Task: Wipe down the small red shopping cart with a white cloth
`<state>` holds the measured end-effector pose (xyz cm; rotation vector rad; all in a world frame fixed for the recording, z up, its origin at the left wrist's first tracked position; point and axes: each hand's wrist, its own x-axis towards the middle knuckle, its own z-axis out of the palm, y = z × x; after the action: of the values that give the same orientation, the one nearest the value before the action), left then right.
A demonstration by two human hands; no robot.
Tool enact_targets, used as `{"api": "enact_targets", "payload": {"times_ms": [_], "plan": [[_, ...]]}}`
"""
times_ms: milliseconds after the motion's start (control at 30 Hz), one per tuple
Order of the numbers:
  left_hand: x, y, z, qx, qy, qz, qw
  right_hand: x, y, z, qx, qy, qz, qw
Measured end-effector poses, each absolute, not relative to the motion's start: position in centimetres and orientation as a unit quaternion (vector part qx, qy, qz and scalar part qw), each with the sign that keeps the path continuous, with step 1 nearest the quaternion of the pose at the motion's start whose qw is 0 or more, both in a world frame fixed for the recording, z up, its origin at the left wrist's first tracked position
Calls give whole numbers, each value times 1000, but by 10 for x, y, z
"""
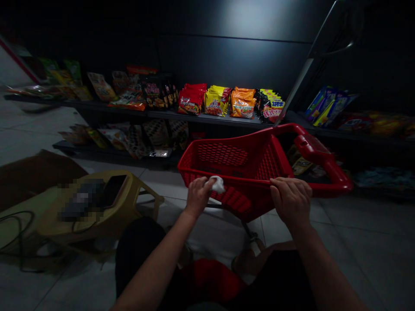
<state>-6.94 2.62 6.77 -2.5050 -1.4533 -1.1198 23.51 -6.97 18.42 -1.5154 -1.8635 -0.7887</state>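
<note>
Forearms (165,261) in foreground, dark-clad legs (138,244) below. Left hand (197,198): grip closed on white wad (218,185), at near rim (246,182) of red cart (241,201). Right hand (292,201): grip clamped over same rim, closer to handle (313,148). Cart stands in front of shelf (220,118) bearing snack packets (216,101); yellowish stool (125,209) to left

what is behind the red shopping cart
Behind the red shopping cart, a dark shelf bearing bright packets shows; the cart covers most of what sits lower, so that part cannot be seen.
</note>
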Motion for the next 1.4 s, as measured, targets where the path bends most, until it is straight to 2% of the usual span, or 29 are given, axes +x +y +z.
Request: {"api": "enact_targets", "payload": {"times_ms": [133,267,500,667,767,1067,1267,1400], "plan": [[-141,55,48,-679,-604,-417,-28,228,-71,184,-572,-700,-304,300],[-162,75,39,-601,-653,-458,-51,220,-73,185,-573,-692,-323,298],[-85,53,11,-549,-636,-528,-125,219,-74,184,-588,-675,-330,298],[-3,6,6,-637,-537,-520,-187,220,-70,182,-590,-684,-323,282],[12,-2,14,-705,-462,-489,-225,223,-70,182,-588,-688,-325,276],[-95,78,31,-518,-630,-543,-198,221,-75,182,-584,-676,-348,285],[2,21,16,-535,-599,-534,-263,214,-75,182,-589,-671,-347,286],[49,-23,20,-597,-486,-507,-388,217,-75,183,-591,-674,-349,274]]}}
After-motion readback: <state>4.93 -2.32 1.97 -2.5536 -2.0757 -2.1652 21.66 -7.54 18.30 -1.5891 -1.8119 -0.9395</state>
